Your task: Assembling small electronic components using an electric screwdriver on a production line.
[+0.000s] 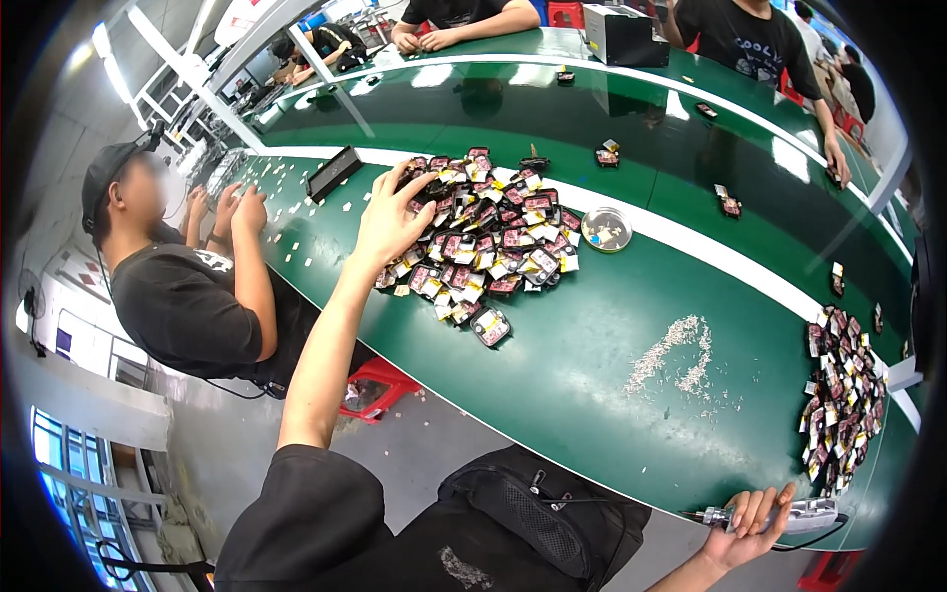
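My left hand (393, 222) reaches over the left side of a big heap of small black devices (493, 232) with pink boards and white and yellow tabs. Its fingers are spread apart, and I see nothing held between them. At the lower right, my right hand (752, 525) is closed round a grey electric screwdriver (811, 515), its thin tip pointing left over the table's edge. One device (490, 327) lies at the near side of the heap. Many tiny screws (676, 360) are scattered in front of me.
A round clear dish (607, 229) stands right of the heap. Another pile of devices (843, 395) is at the far right. A black tray (333, 175) lies left. Several devices sit on the dark conveyor (671, 158) beyond. A co-worker (187, 286) sits at left; others work opposite.
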The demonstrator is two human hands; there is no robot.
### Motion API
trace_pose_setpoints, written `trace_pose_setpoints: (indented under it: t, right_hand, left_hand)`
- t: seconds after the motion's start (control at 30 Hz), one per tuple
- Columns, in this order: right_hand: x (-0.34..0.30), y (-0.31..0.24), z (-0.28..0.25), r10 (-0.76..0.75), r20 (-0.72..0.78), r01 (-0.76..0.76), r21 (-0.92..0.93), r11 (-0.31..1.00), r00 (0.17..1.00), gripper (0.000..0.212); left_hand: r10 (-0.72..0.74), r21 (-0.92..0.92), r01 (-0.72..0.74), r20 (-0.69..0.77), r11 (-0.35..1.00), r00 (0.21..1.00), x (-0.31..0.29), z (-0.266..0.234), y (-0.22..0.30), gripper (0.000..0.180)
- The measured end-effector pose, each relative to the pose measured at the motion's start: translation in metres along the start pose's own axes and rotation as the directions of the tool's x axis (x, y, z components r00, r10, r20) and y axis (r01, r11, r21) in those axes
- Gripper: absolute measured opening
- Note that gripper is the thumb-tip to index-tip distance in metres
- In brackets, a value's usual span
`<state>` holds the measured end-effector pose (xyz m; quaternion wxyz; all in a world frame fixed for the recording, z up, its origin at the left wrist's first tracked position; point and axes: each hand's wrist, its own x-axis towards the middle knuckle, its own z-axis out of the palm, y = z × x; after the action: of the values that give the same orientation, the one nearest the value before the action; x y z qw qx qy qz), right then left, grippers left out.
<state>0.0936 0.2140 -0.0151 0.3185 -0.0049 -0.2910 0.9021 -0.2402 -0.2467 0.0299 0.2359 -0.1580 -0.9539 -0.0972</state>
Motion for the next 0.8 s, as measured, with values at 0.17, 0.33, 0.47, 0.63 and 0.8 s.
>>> trace_pose_setpoints:
  t: [0.17,0.33,0.47,0.63,0.8]
  right_hand:
    - [-0.001,0.002,0.006,-0.012,-0.058,0.013,0.015,1.0,0.998,0.011]
    - [0.0,0.001,0.004,0.0,-0.06,0.002,0.04,0.999,0.998,0.01]
    - [0.0,-0.001,0.004,-0.006,-0.01,0.006,0.03,1.0,1.0,0.011]
    - [0.001,0.001,0.001,0.015,-0.072,-0.009,0.09,0.996,0.997,0.01]
    - [-0.002,-0.001,0.002,-0.011,-0.061,0.017,0.107,0.994,0.998,0.011]
  left_hand:
    - [-0.177,-0.104,0.188,0.101,0.977,0.979,-0.015,-0.002,-0.051,0.065]
    - [-0.399,0.074,0.392,0.213,0.917,0.892,-0.029,0.0,-0.089,0.078]
    - [-0.193,0.108,0.2,-0.079,0.974,0.978,0.001,-0.002,-0.036,0.068]
    - [0.209,-0.105,-0.212,-0.038,0.972,0.977,0.074,0.03,0.054,0.045]
    - [-0.174,0.081,0.157,0.308,0.984,0.935,0.131,0.071,0.081,0.054]
